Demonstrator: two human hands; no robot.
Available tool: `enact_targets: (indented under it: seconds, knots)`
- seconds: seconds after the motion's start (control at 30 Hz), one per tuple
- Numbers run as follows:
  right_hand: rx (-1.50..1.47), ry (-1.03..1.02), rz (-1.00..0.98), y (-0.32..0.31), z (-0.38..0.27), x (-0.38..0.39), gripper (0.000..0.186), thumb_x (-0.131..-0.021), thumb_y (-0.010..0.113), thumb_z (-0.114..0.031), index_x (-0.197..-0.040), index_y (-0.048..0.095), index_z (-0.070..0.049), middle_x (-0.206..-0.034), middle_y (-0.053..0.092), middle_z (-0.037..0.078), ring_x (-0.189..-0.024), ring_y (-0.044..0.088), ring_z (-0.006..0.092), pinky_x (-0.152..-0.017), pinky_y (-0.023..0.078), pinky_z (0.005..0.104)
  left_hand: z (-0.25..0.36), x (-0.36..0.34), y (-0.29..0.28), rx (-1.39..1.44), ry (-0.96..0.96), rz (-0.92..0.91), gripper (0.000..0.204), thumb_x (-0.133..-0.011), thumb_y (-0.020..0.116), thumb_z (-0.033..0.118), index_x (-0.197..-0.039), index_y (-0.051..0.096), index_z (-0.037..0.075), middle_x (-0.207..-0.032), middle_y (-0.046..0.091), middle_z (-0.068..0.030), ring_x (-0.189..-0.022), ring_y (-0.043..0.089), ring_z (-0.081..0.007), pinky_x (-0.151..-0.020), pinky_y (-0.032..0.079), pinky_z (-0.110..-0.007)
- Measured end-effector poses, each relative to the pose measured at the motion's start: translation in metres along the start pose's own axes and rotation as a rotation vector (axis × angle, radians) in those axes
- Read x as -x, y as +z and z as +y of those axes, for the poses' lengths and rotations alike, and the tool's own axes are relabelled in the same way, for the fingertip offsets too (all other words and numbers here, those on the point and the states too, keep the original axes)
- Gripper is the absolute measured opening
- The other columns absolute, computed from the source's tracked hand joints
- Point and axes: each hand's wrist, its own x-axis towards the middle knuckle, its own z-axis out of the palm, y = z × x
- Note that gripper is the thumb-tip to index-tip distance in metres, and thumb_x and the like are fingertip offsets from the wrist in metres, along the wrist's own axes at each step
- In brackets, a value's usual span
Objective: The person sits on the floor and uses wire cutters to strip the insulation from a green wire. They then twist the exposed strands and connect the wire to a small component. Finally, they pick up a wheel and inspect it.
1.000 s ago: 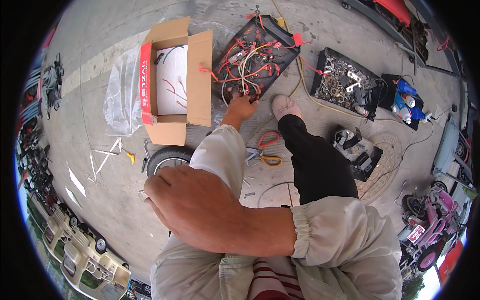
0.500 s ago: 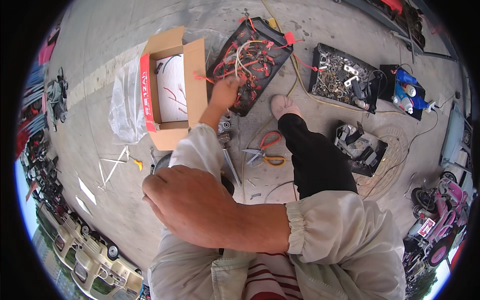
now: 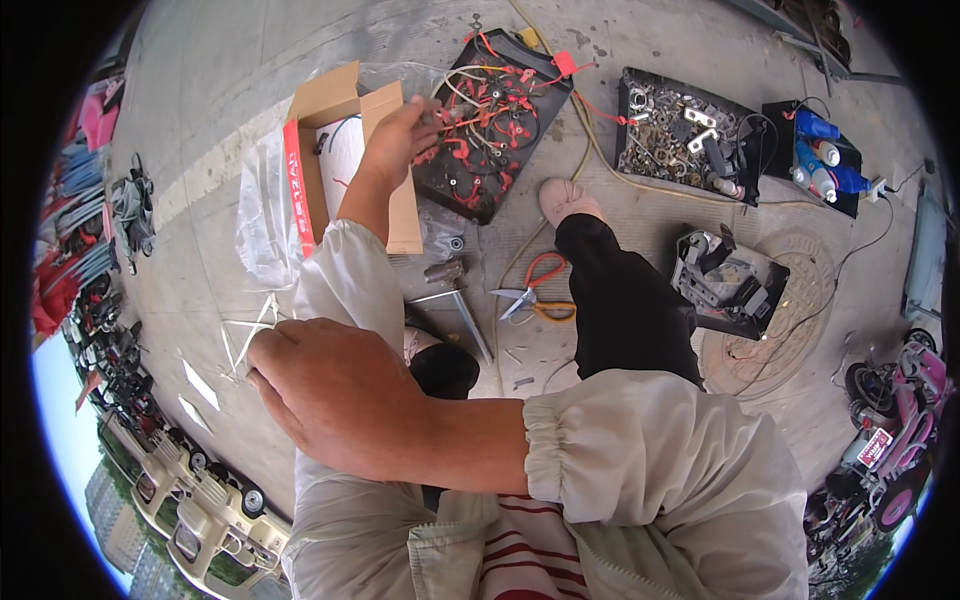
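Note:
My left hand [image 3: 398, 142] reaches over the left edge of a black tray [image 3: 535, 135], with its fingers closed on a red wire [image 3: 468, 121] that runs into the tangle there. Red wires with ring terminals and a few pale cables lie in that tray. Across my lap, my right hand [image 3: 325, 390] is curled with its back toward me. Its fingertips are hidden, so I cannot make out anything inside it. Beside my left forearm stands an open cardboard box [image 3: 405, 215] with loose wires on its white bottom.
Scissors [image 3: 535, 293] with orange handles and a metal T-handle tool [image 3: 470, 325] lie by my feet. To the right are a tray of metal hardware [image 3: 680, 140], a bin of blue-and-white bottles [image 3: 820, 170] and a tray of metal parts [image 3: 730, 280]. A yellowish cable [image 3: 655, 190] crosses the floor.
My left hand has moved left and up, from among the wires to the tray's left edge beside the box. My right hand has shifted left, still curled.

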Motion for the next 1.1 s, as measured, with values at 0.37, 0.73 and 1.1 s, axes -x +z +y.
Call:
enact_targets:
  seconds: [0.37, 0.73, 1.1]
  knots:
    - [-0.005, 0.083, -0.080, -0.003, -0.001, 0.007, 0.014, -0.086, 0.058, -0.012, -0.083, 0.053, 0.000, -0.073, 0.059, 0.018, -0.069, 0.062, 0.0349, -0.061, 0.049, 0.0456, -0.132, 0.038, 0.008, -0.507, -0.321, 0.053, 0.073, -0.091, 0.053, 0.051, -0.144, 0.035, 0.004, -0.134, 0.049, -0.0223, -0.114, 0.053, -0.0397, -0.096, 0.043, -0.048]
    - [-0.046, 0.119, -0.093, -0.003, -0.004, 0.012, 0.015, -0.086, 0.059, -0.012, -0.080, 0.053, 0.001, -0.072, 0.060, 0.018, -0.069, 0.062, 0.0352, -0.060, 0.049, 0.0470, -0.147, 0.062, -0.051, -0.987, 0.278, 0.812, 0.077, -0.081, 0.063, 0.022, -0.142, 0.026, -0.007, -0.135, 0.038, -0.0374, -0.125, 0.039, -0.0517, -0.105, 0.034, -0.053]
    - [-0.069, 0.179, -0.094, -0.020, 0.003, 0.005, 0.014, -0.087, 0.057, -0.012, -0.080, 0.054, 0.000, -0.071, 0.059, 0.018, -0.068, 0.061, 0.0362, -0.062, 0.047, 0.0473, -0.175, 0.001, -0.097, -0.883, 0.023, 0.262, 0.041, -0.089, 0.055, 0.029, -0.116, 0.063, 0.000, -0.112, 0.065, -0.0227, -0.108, 0.061, -0.0341, -0.096, 0.044, -0.037]
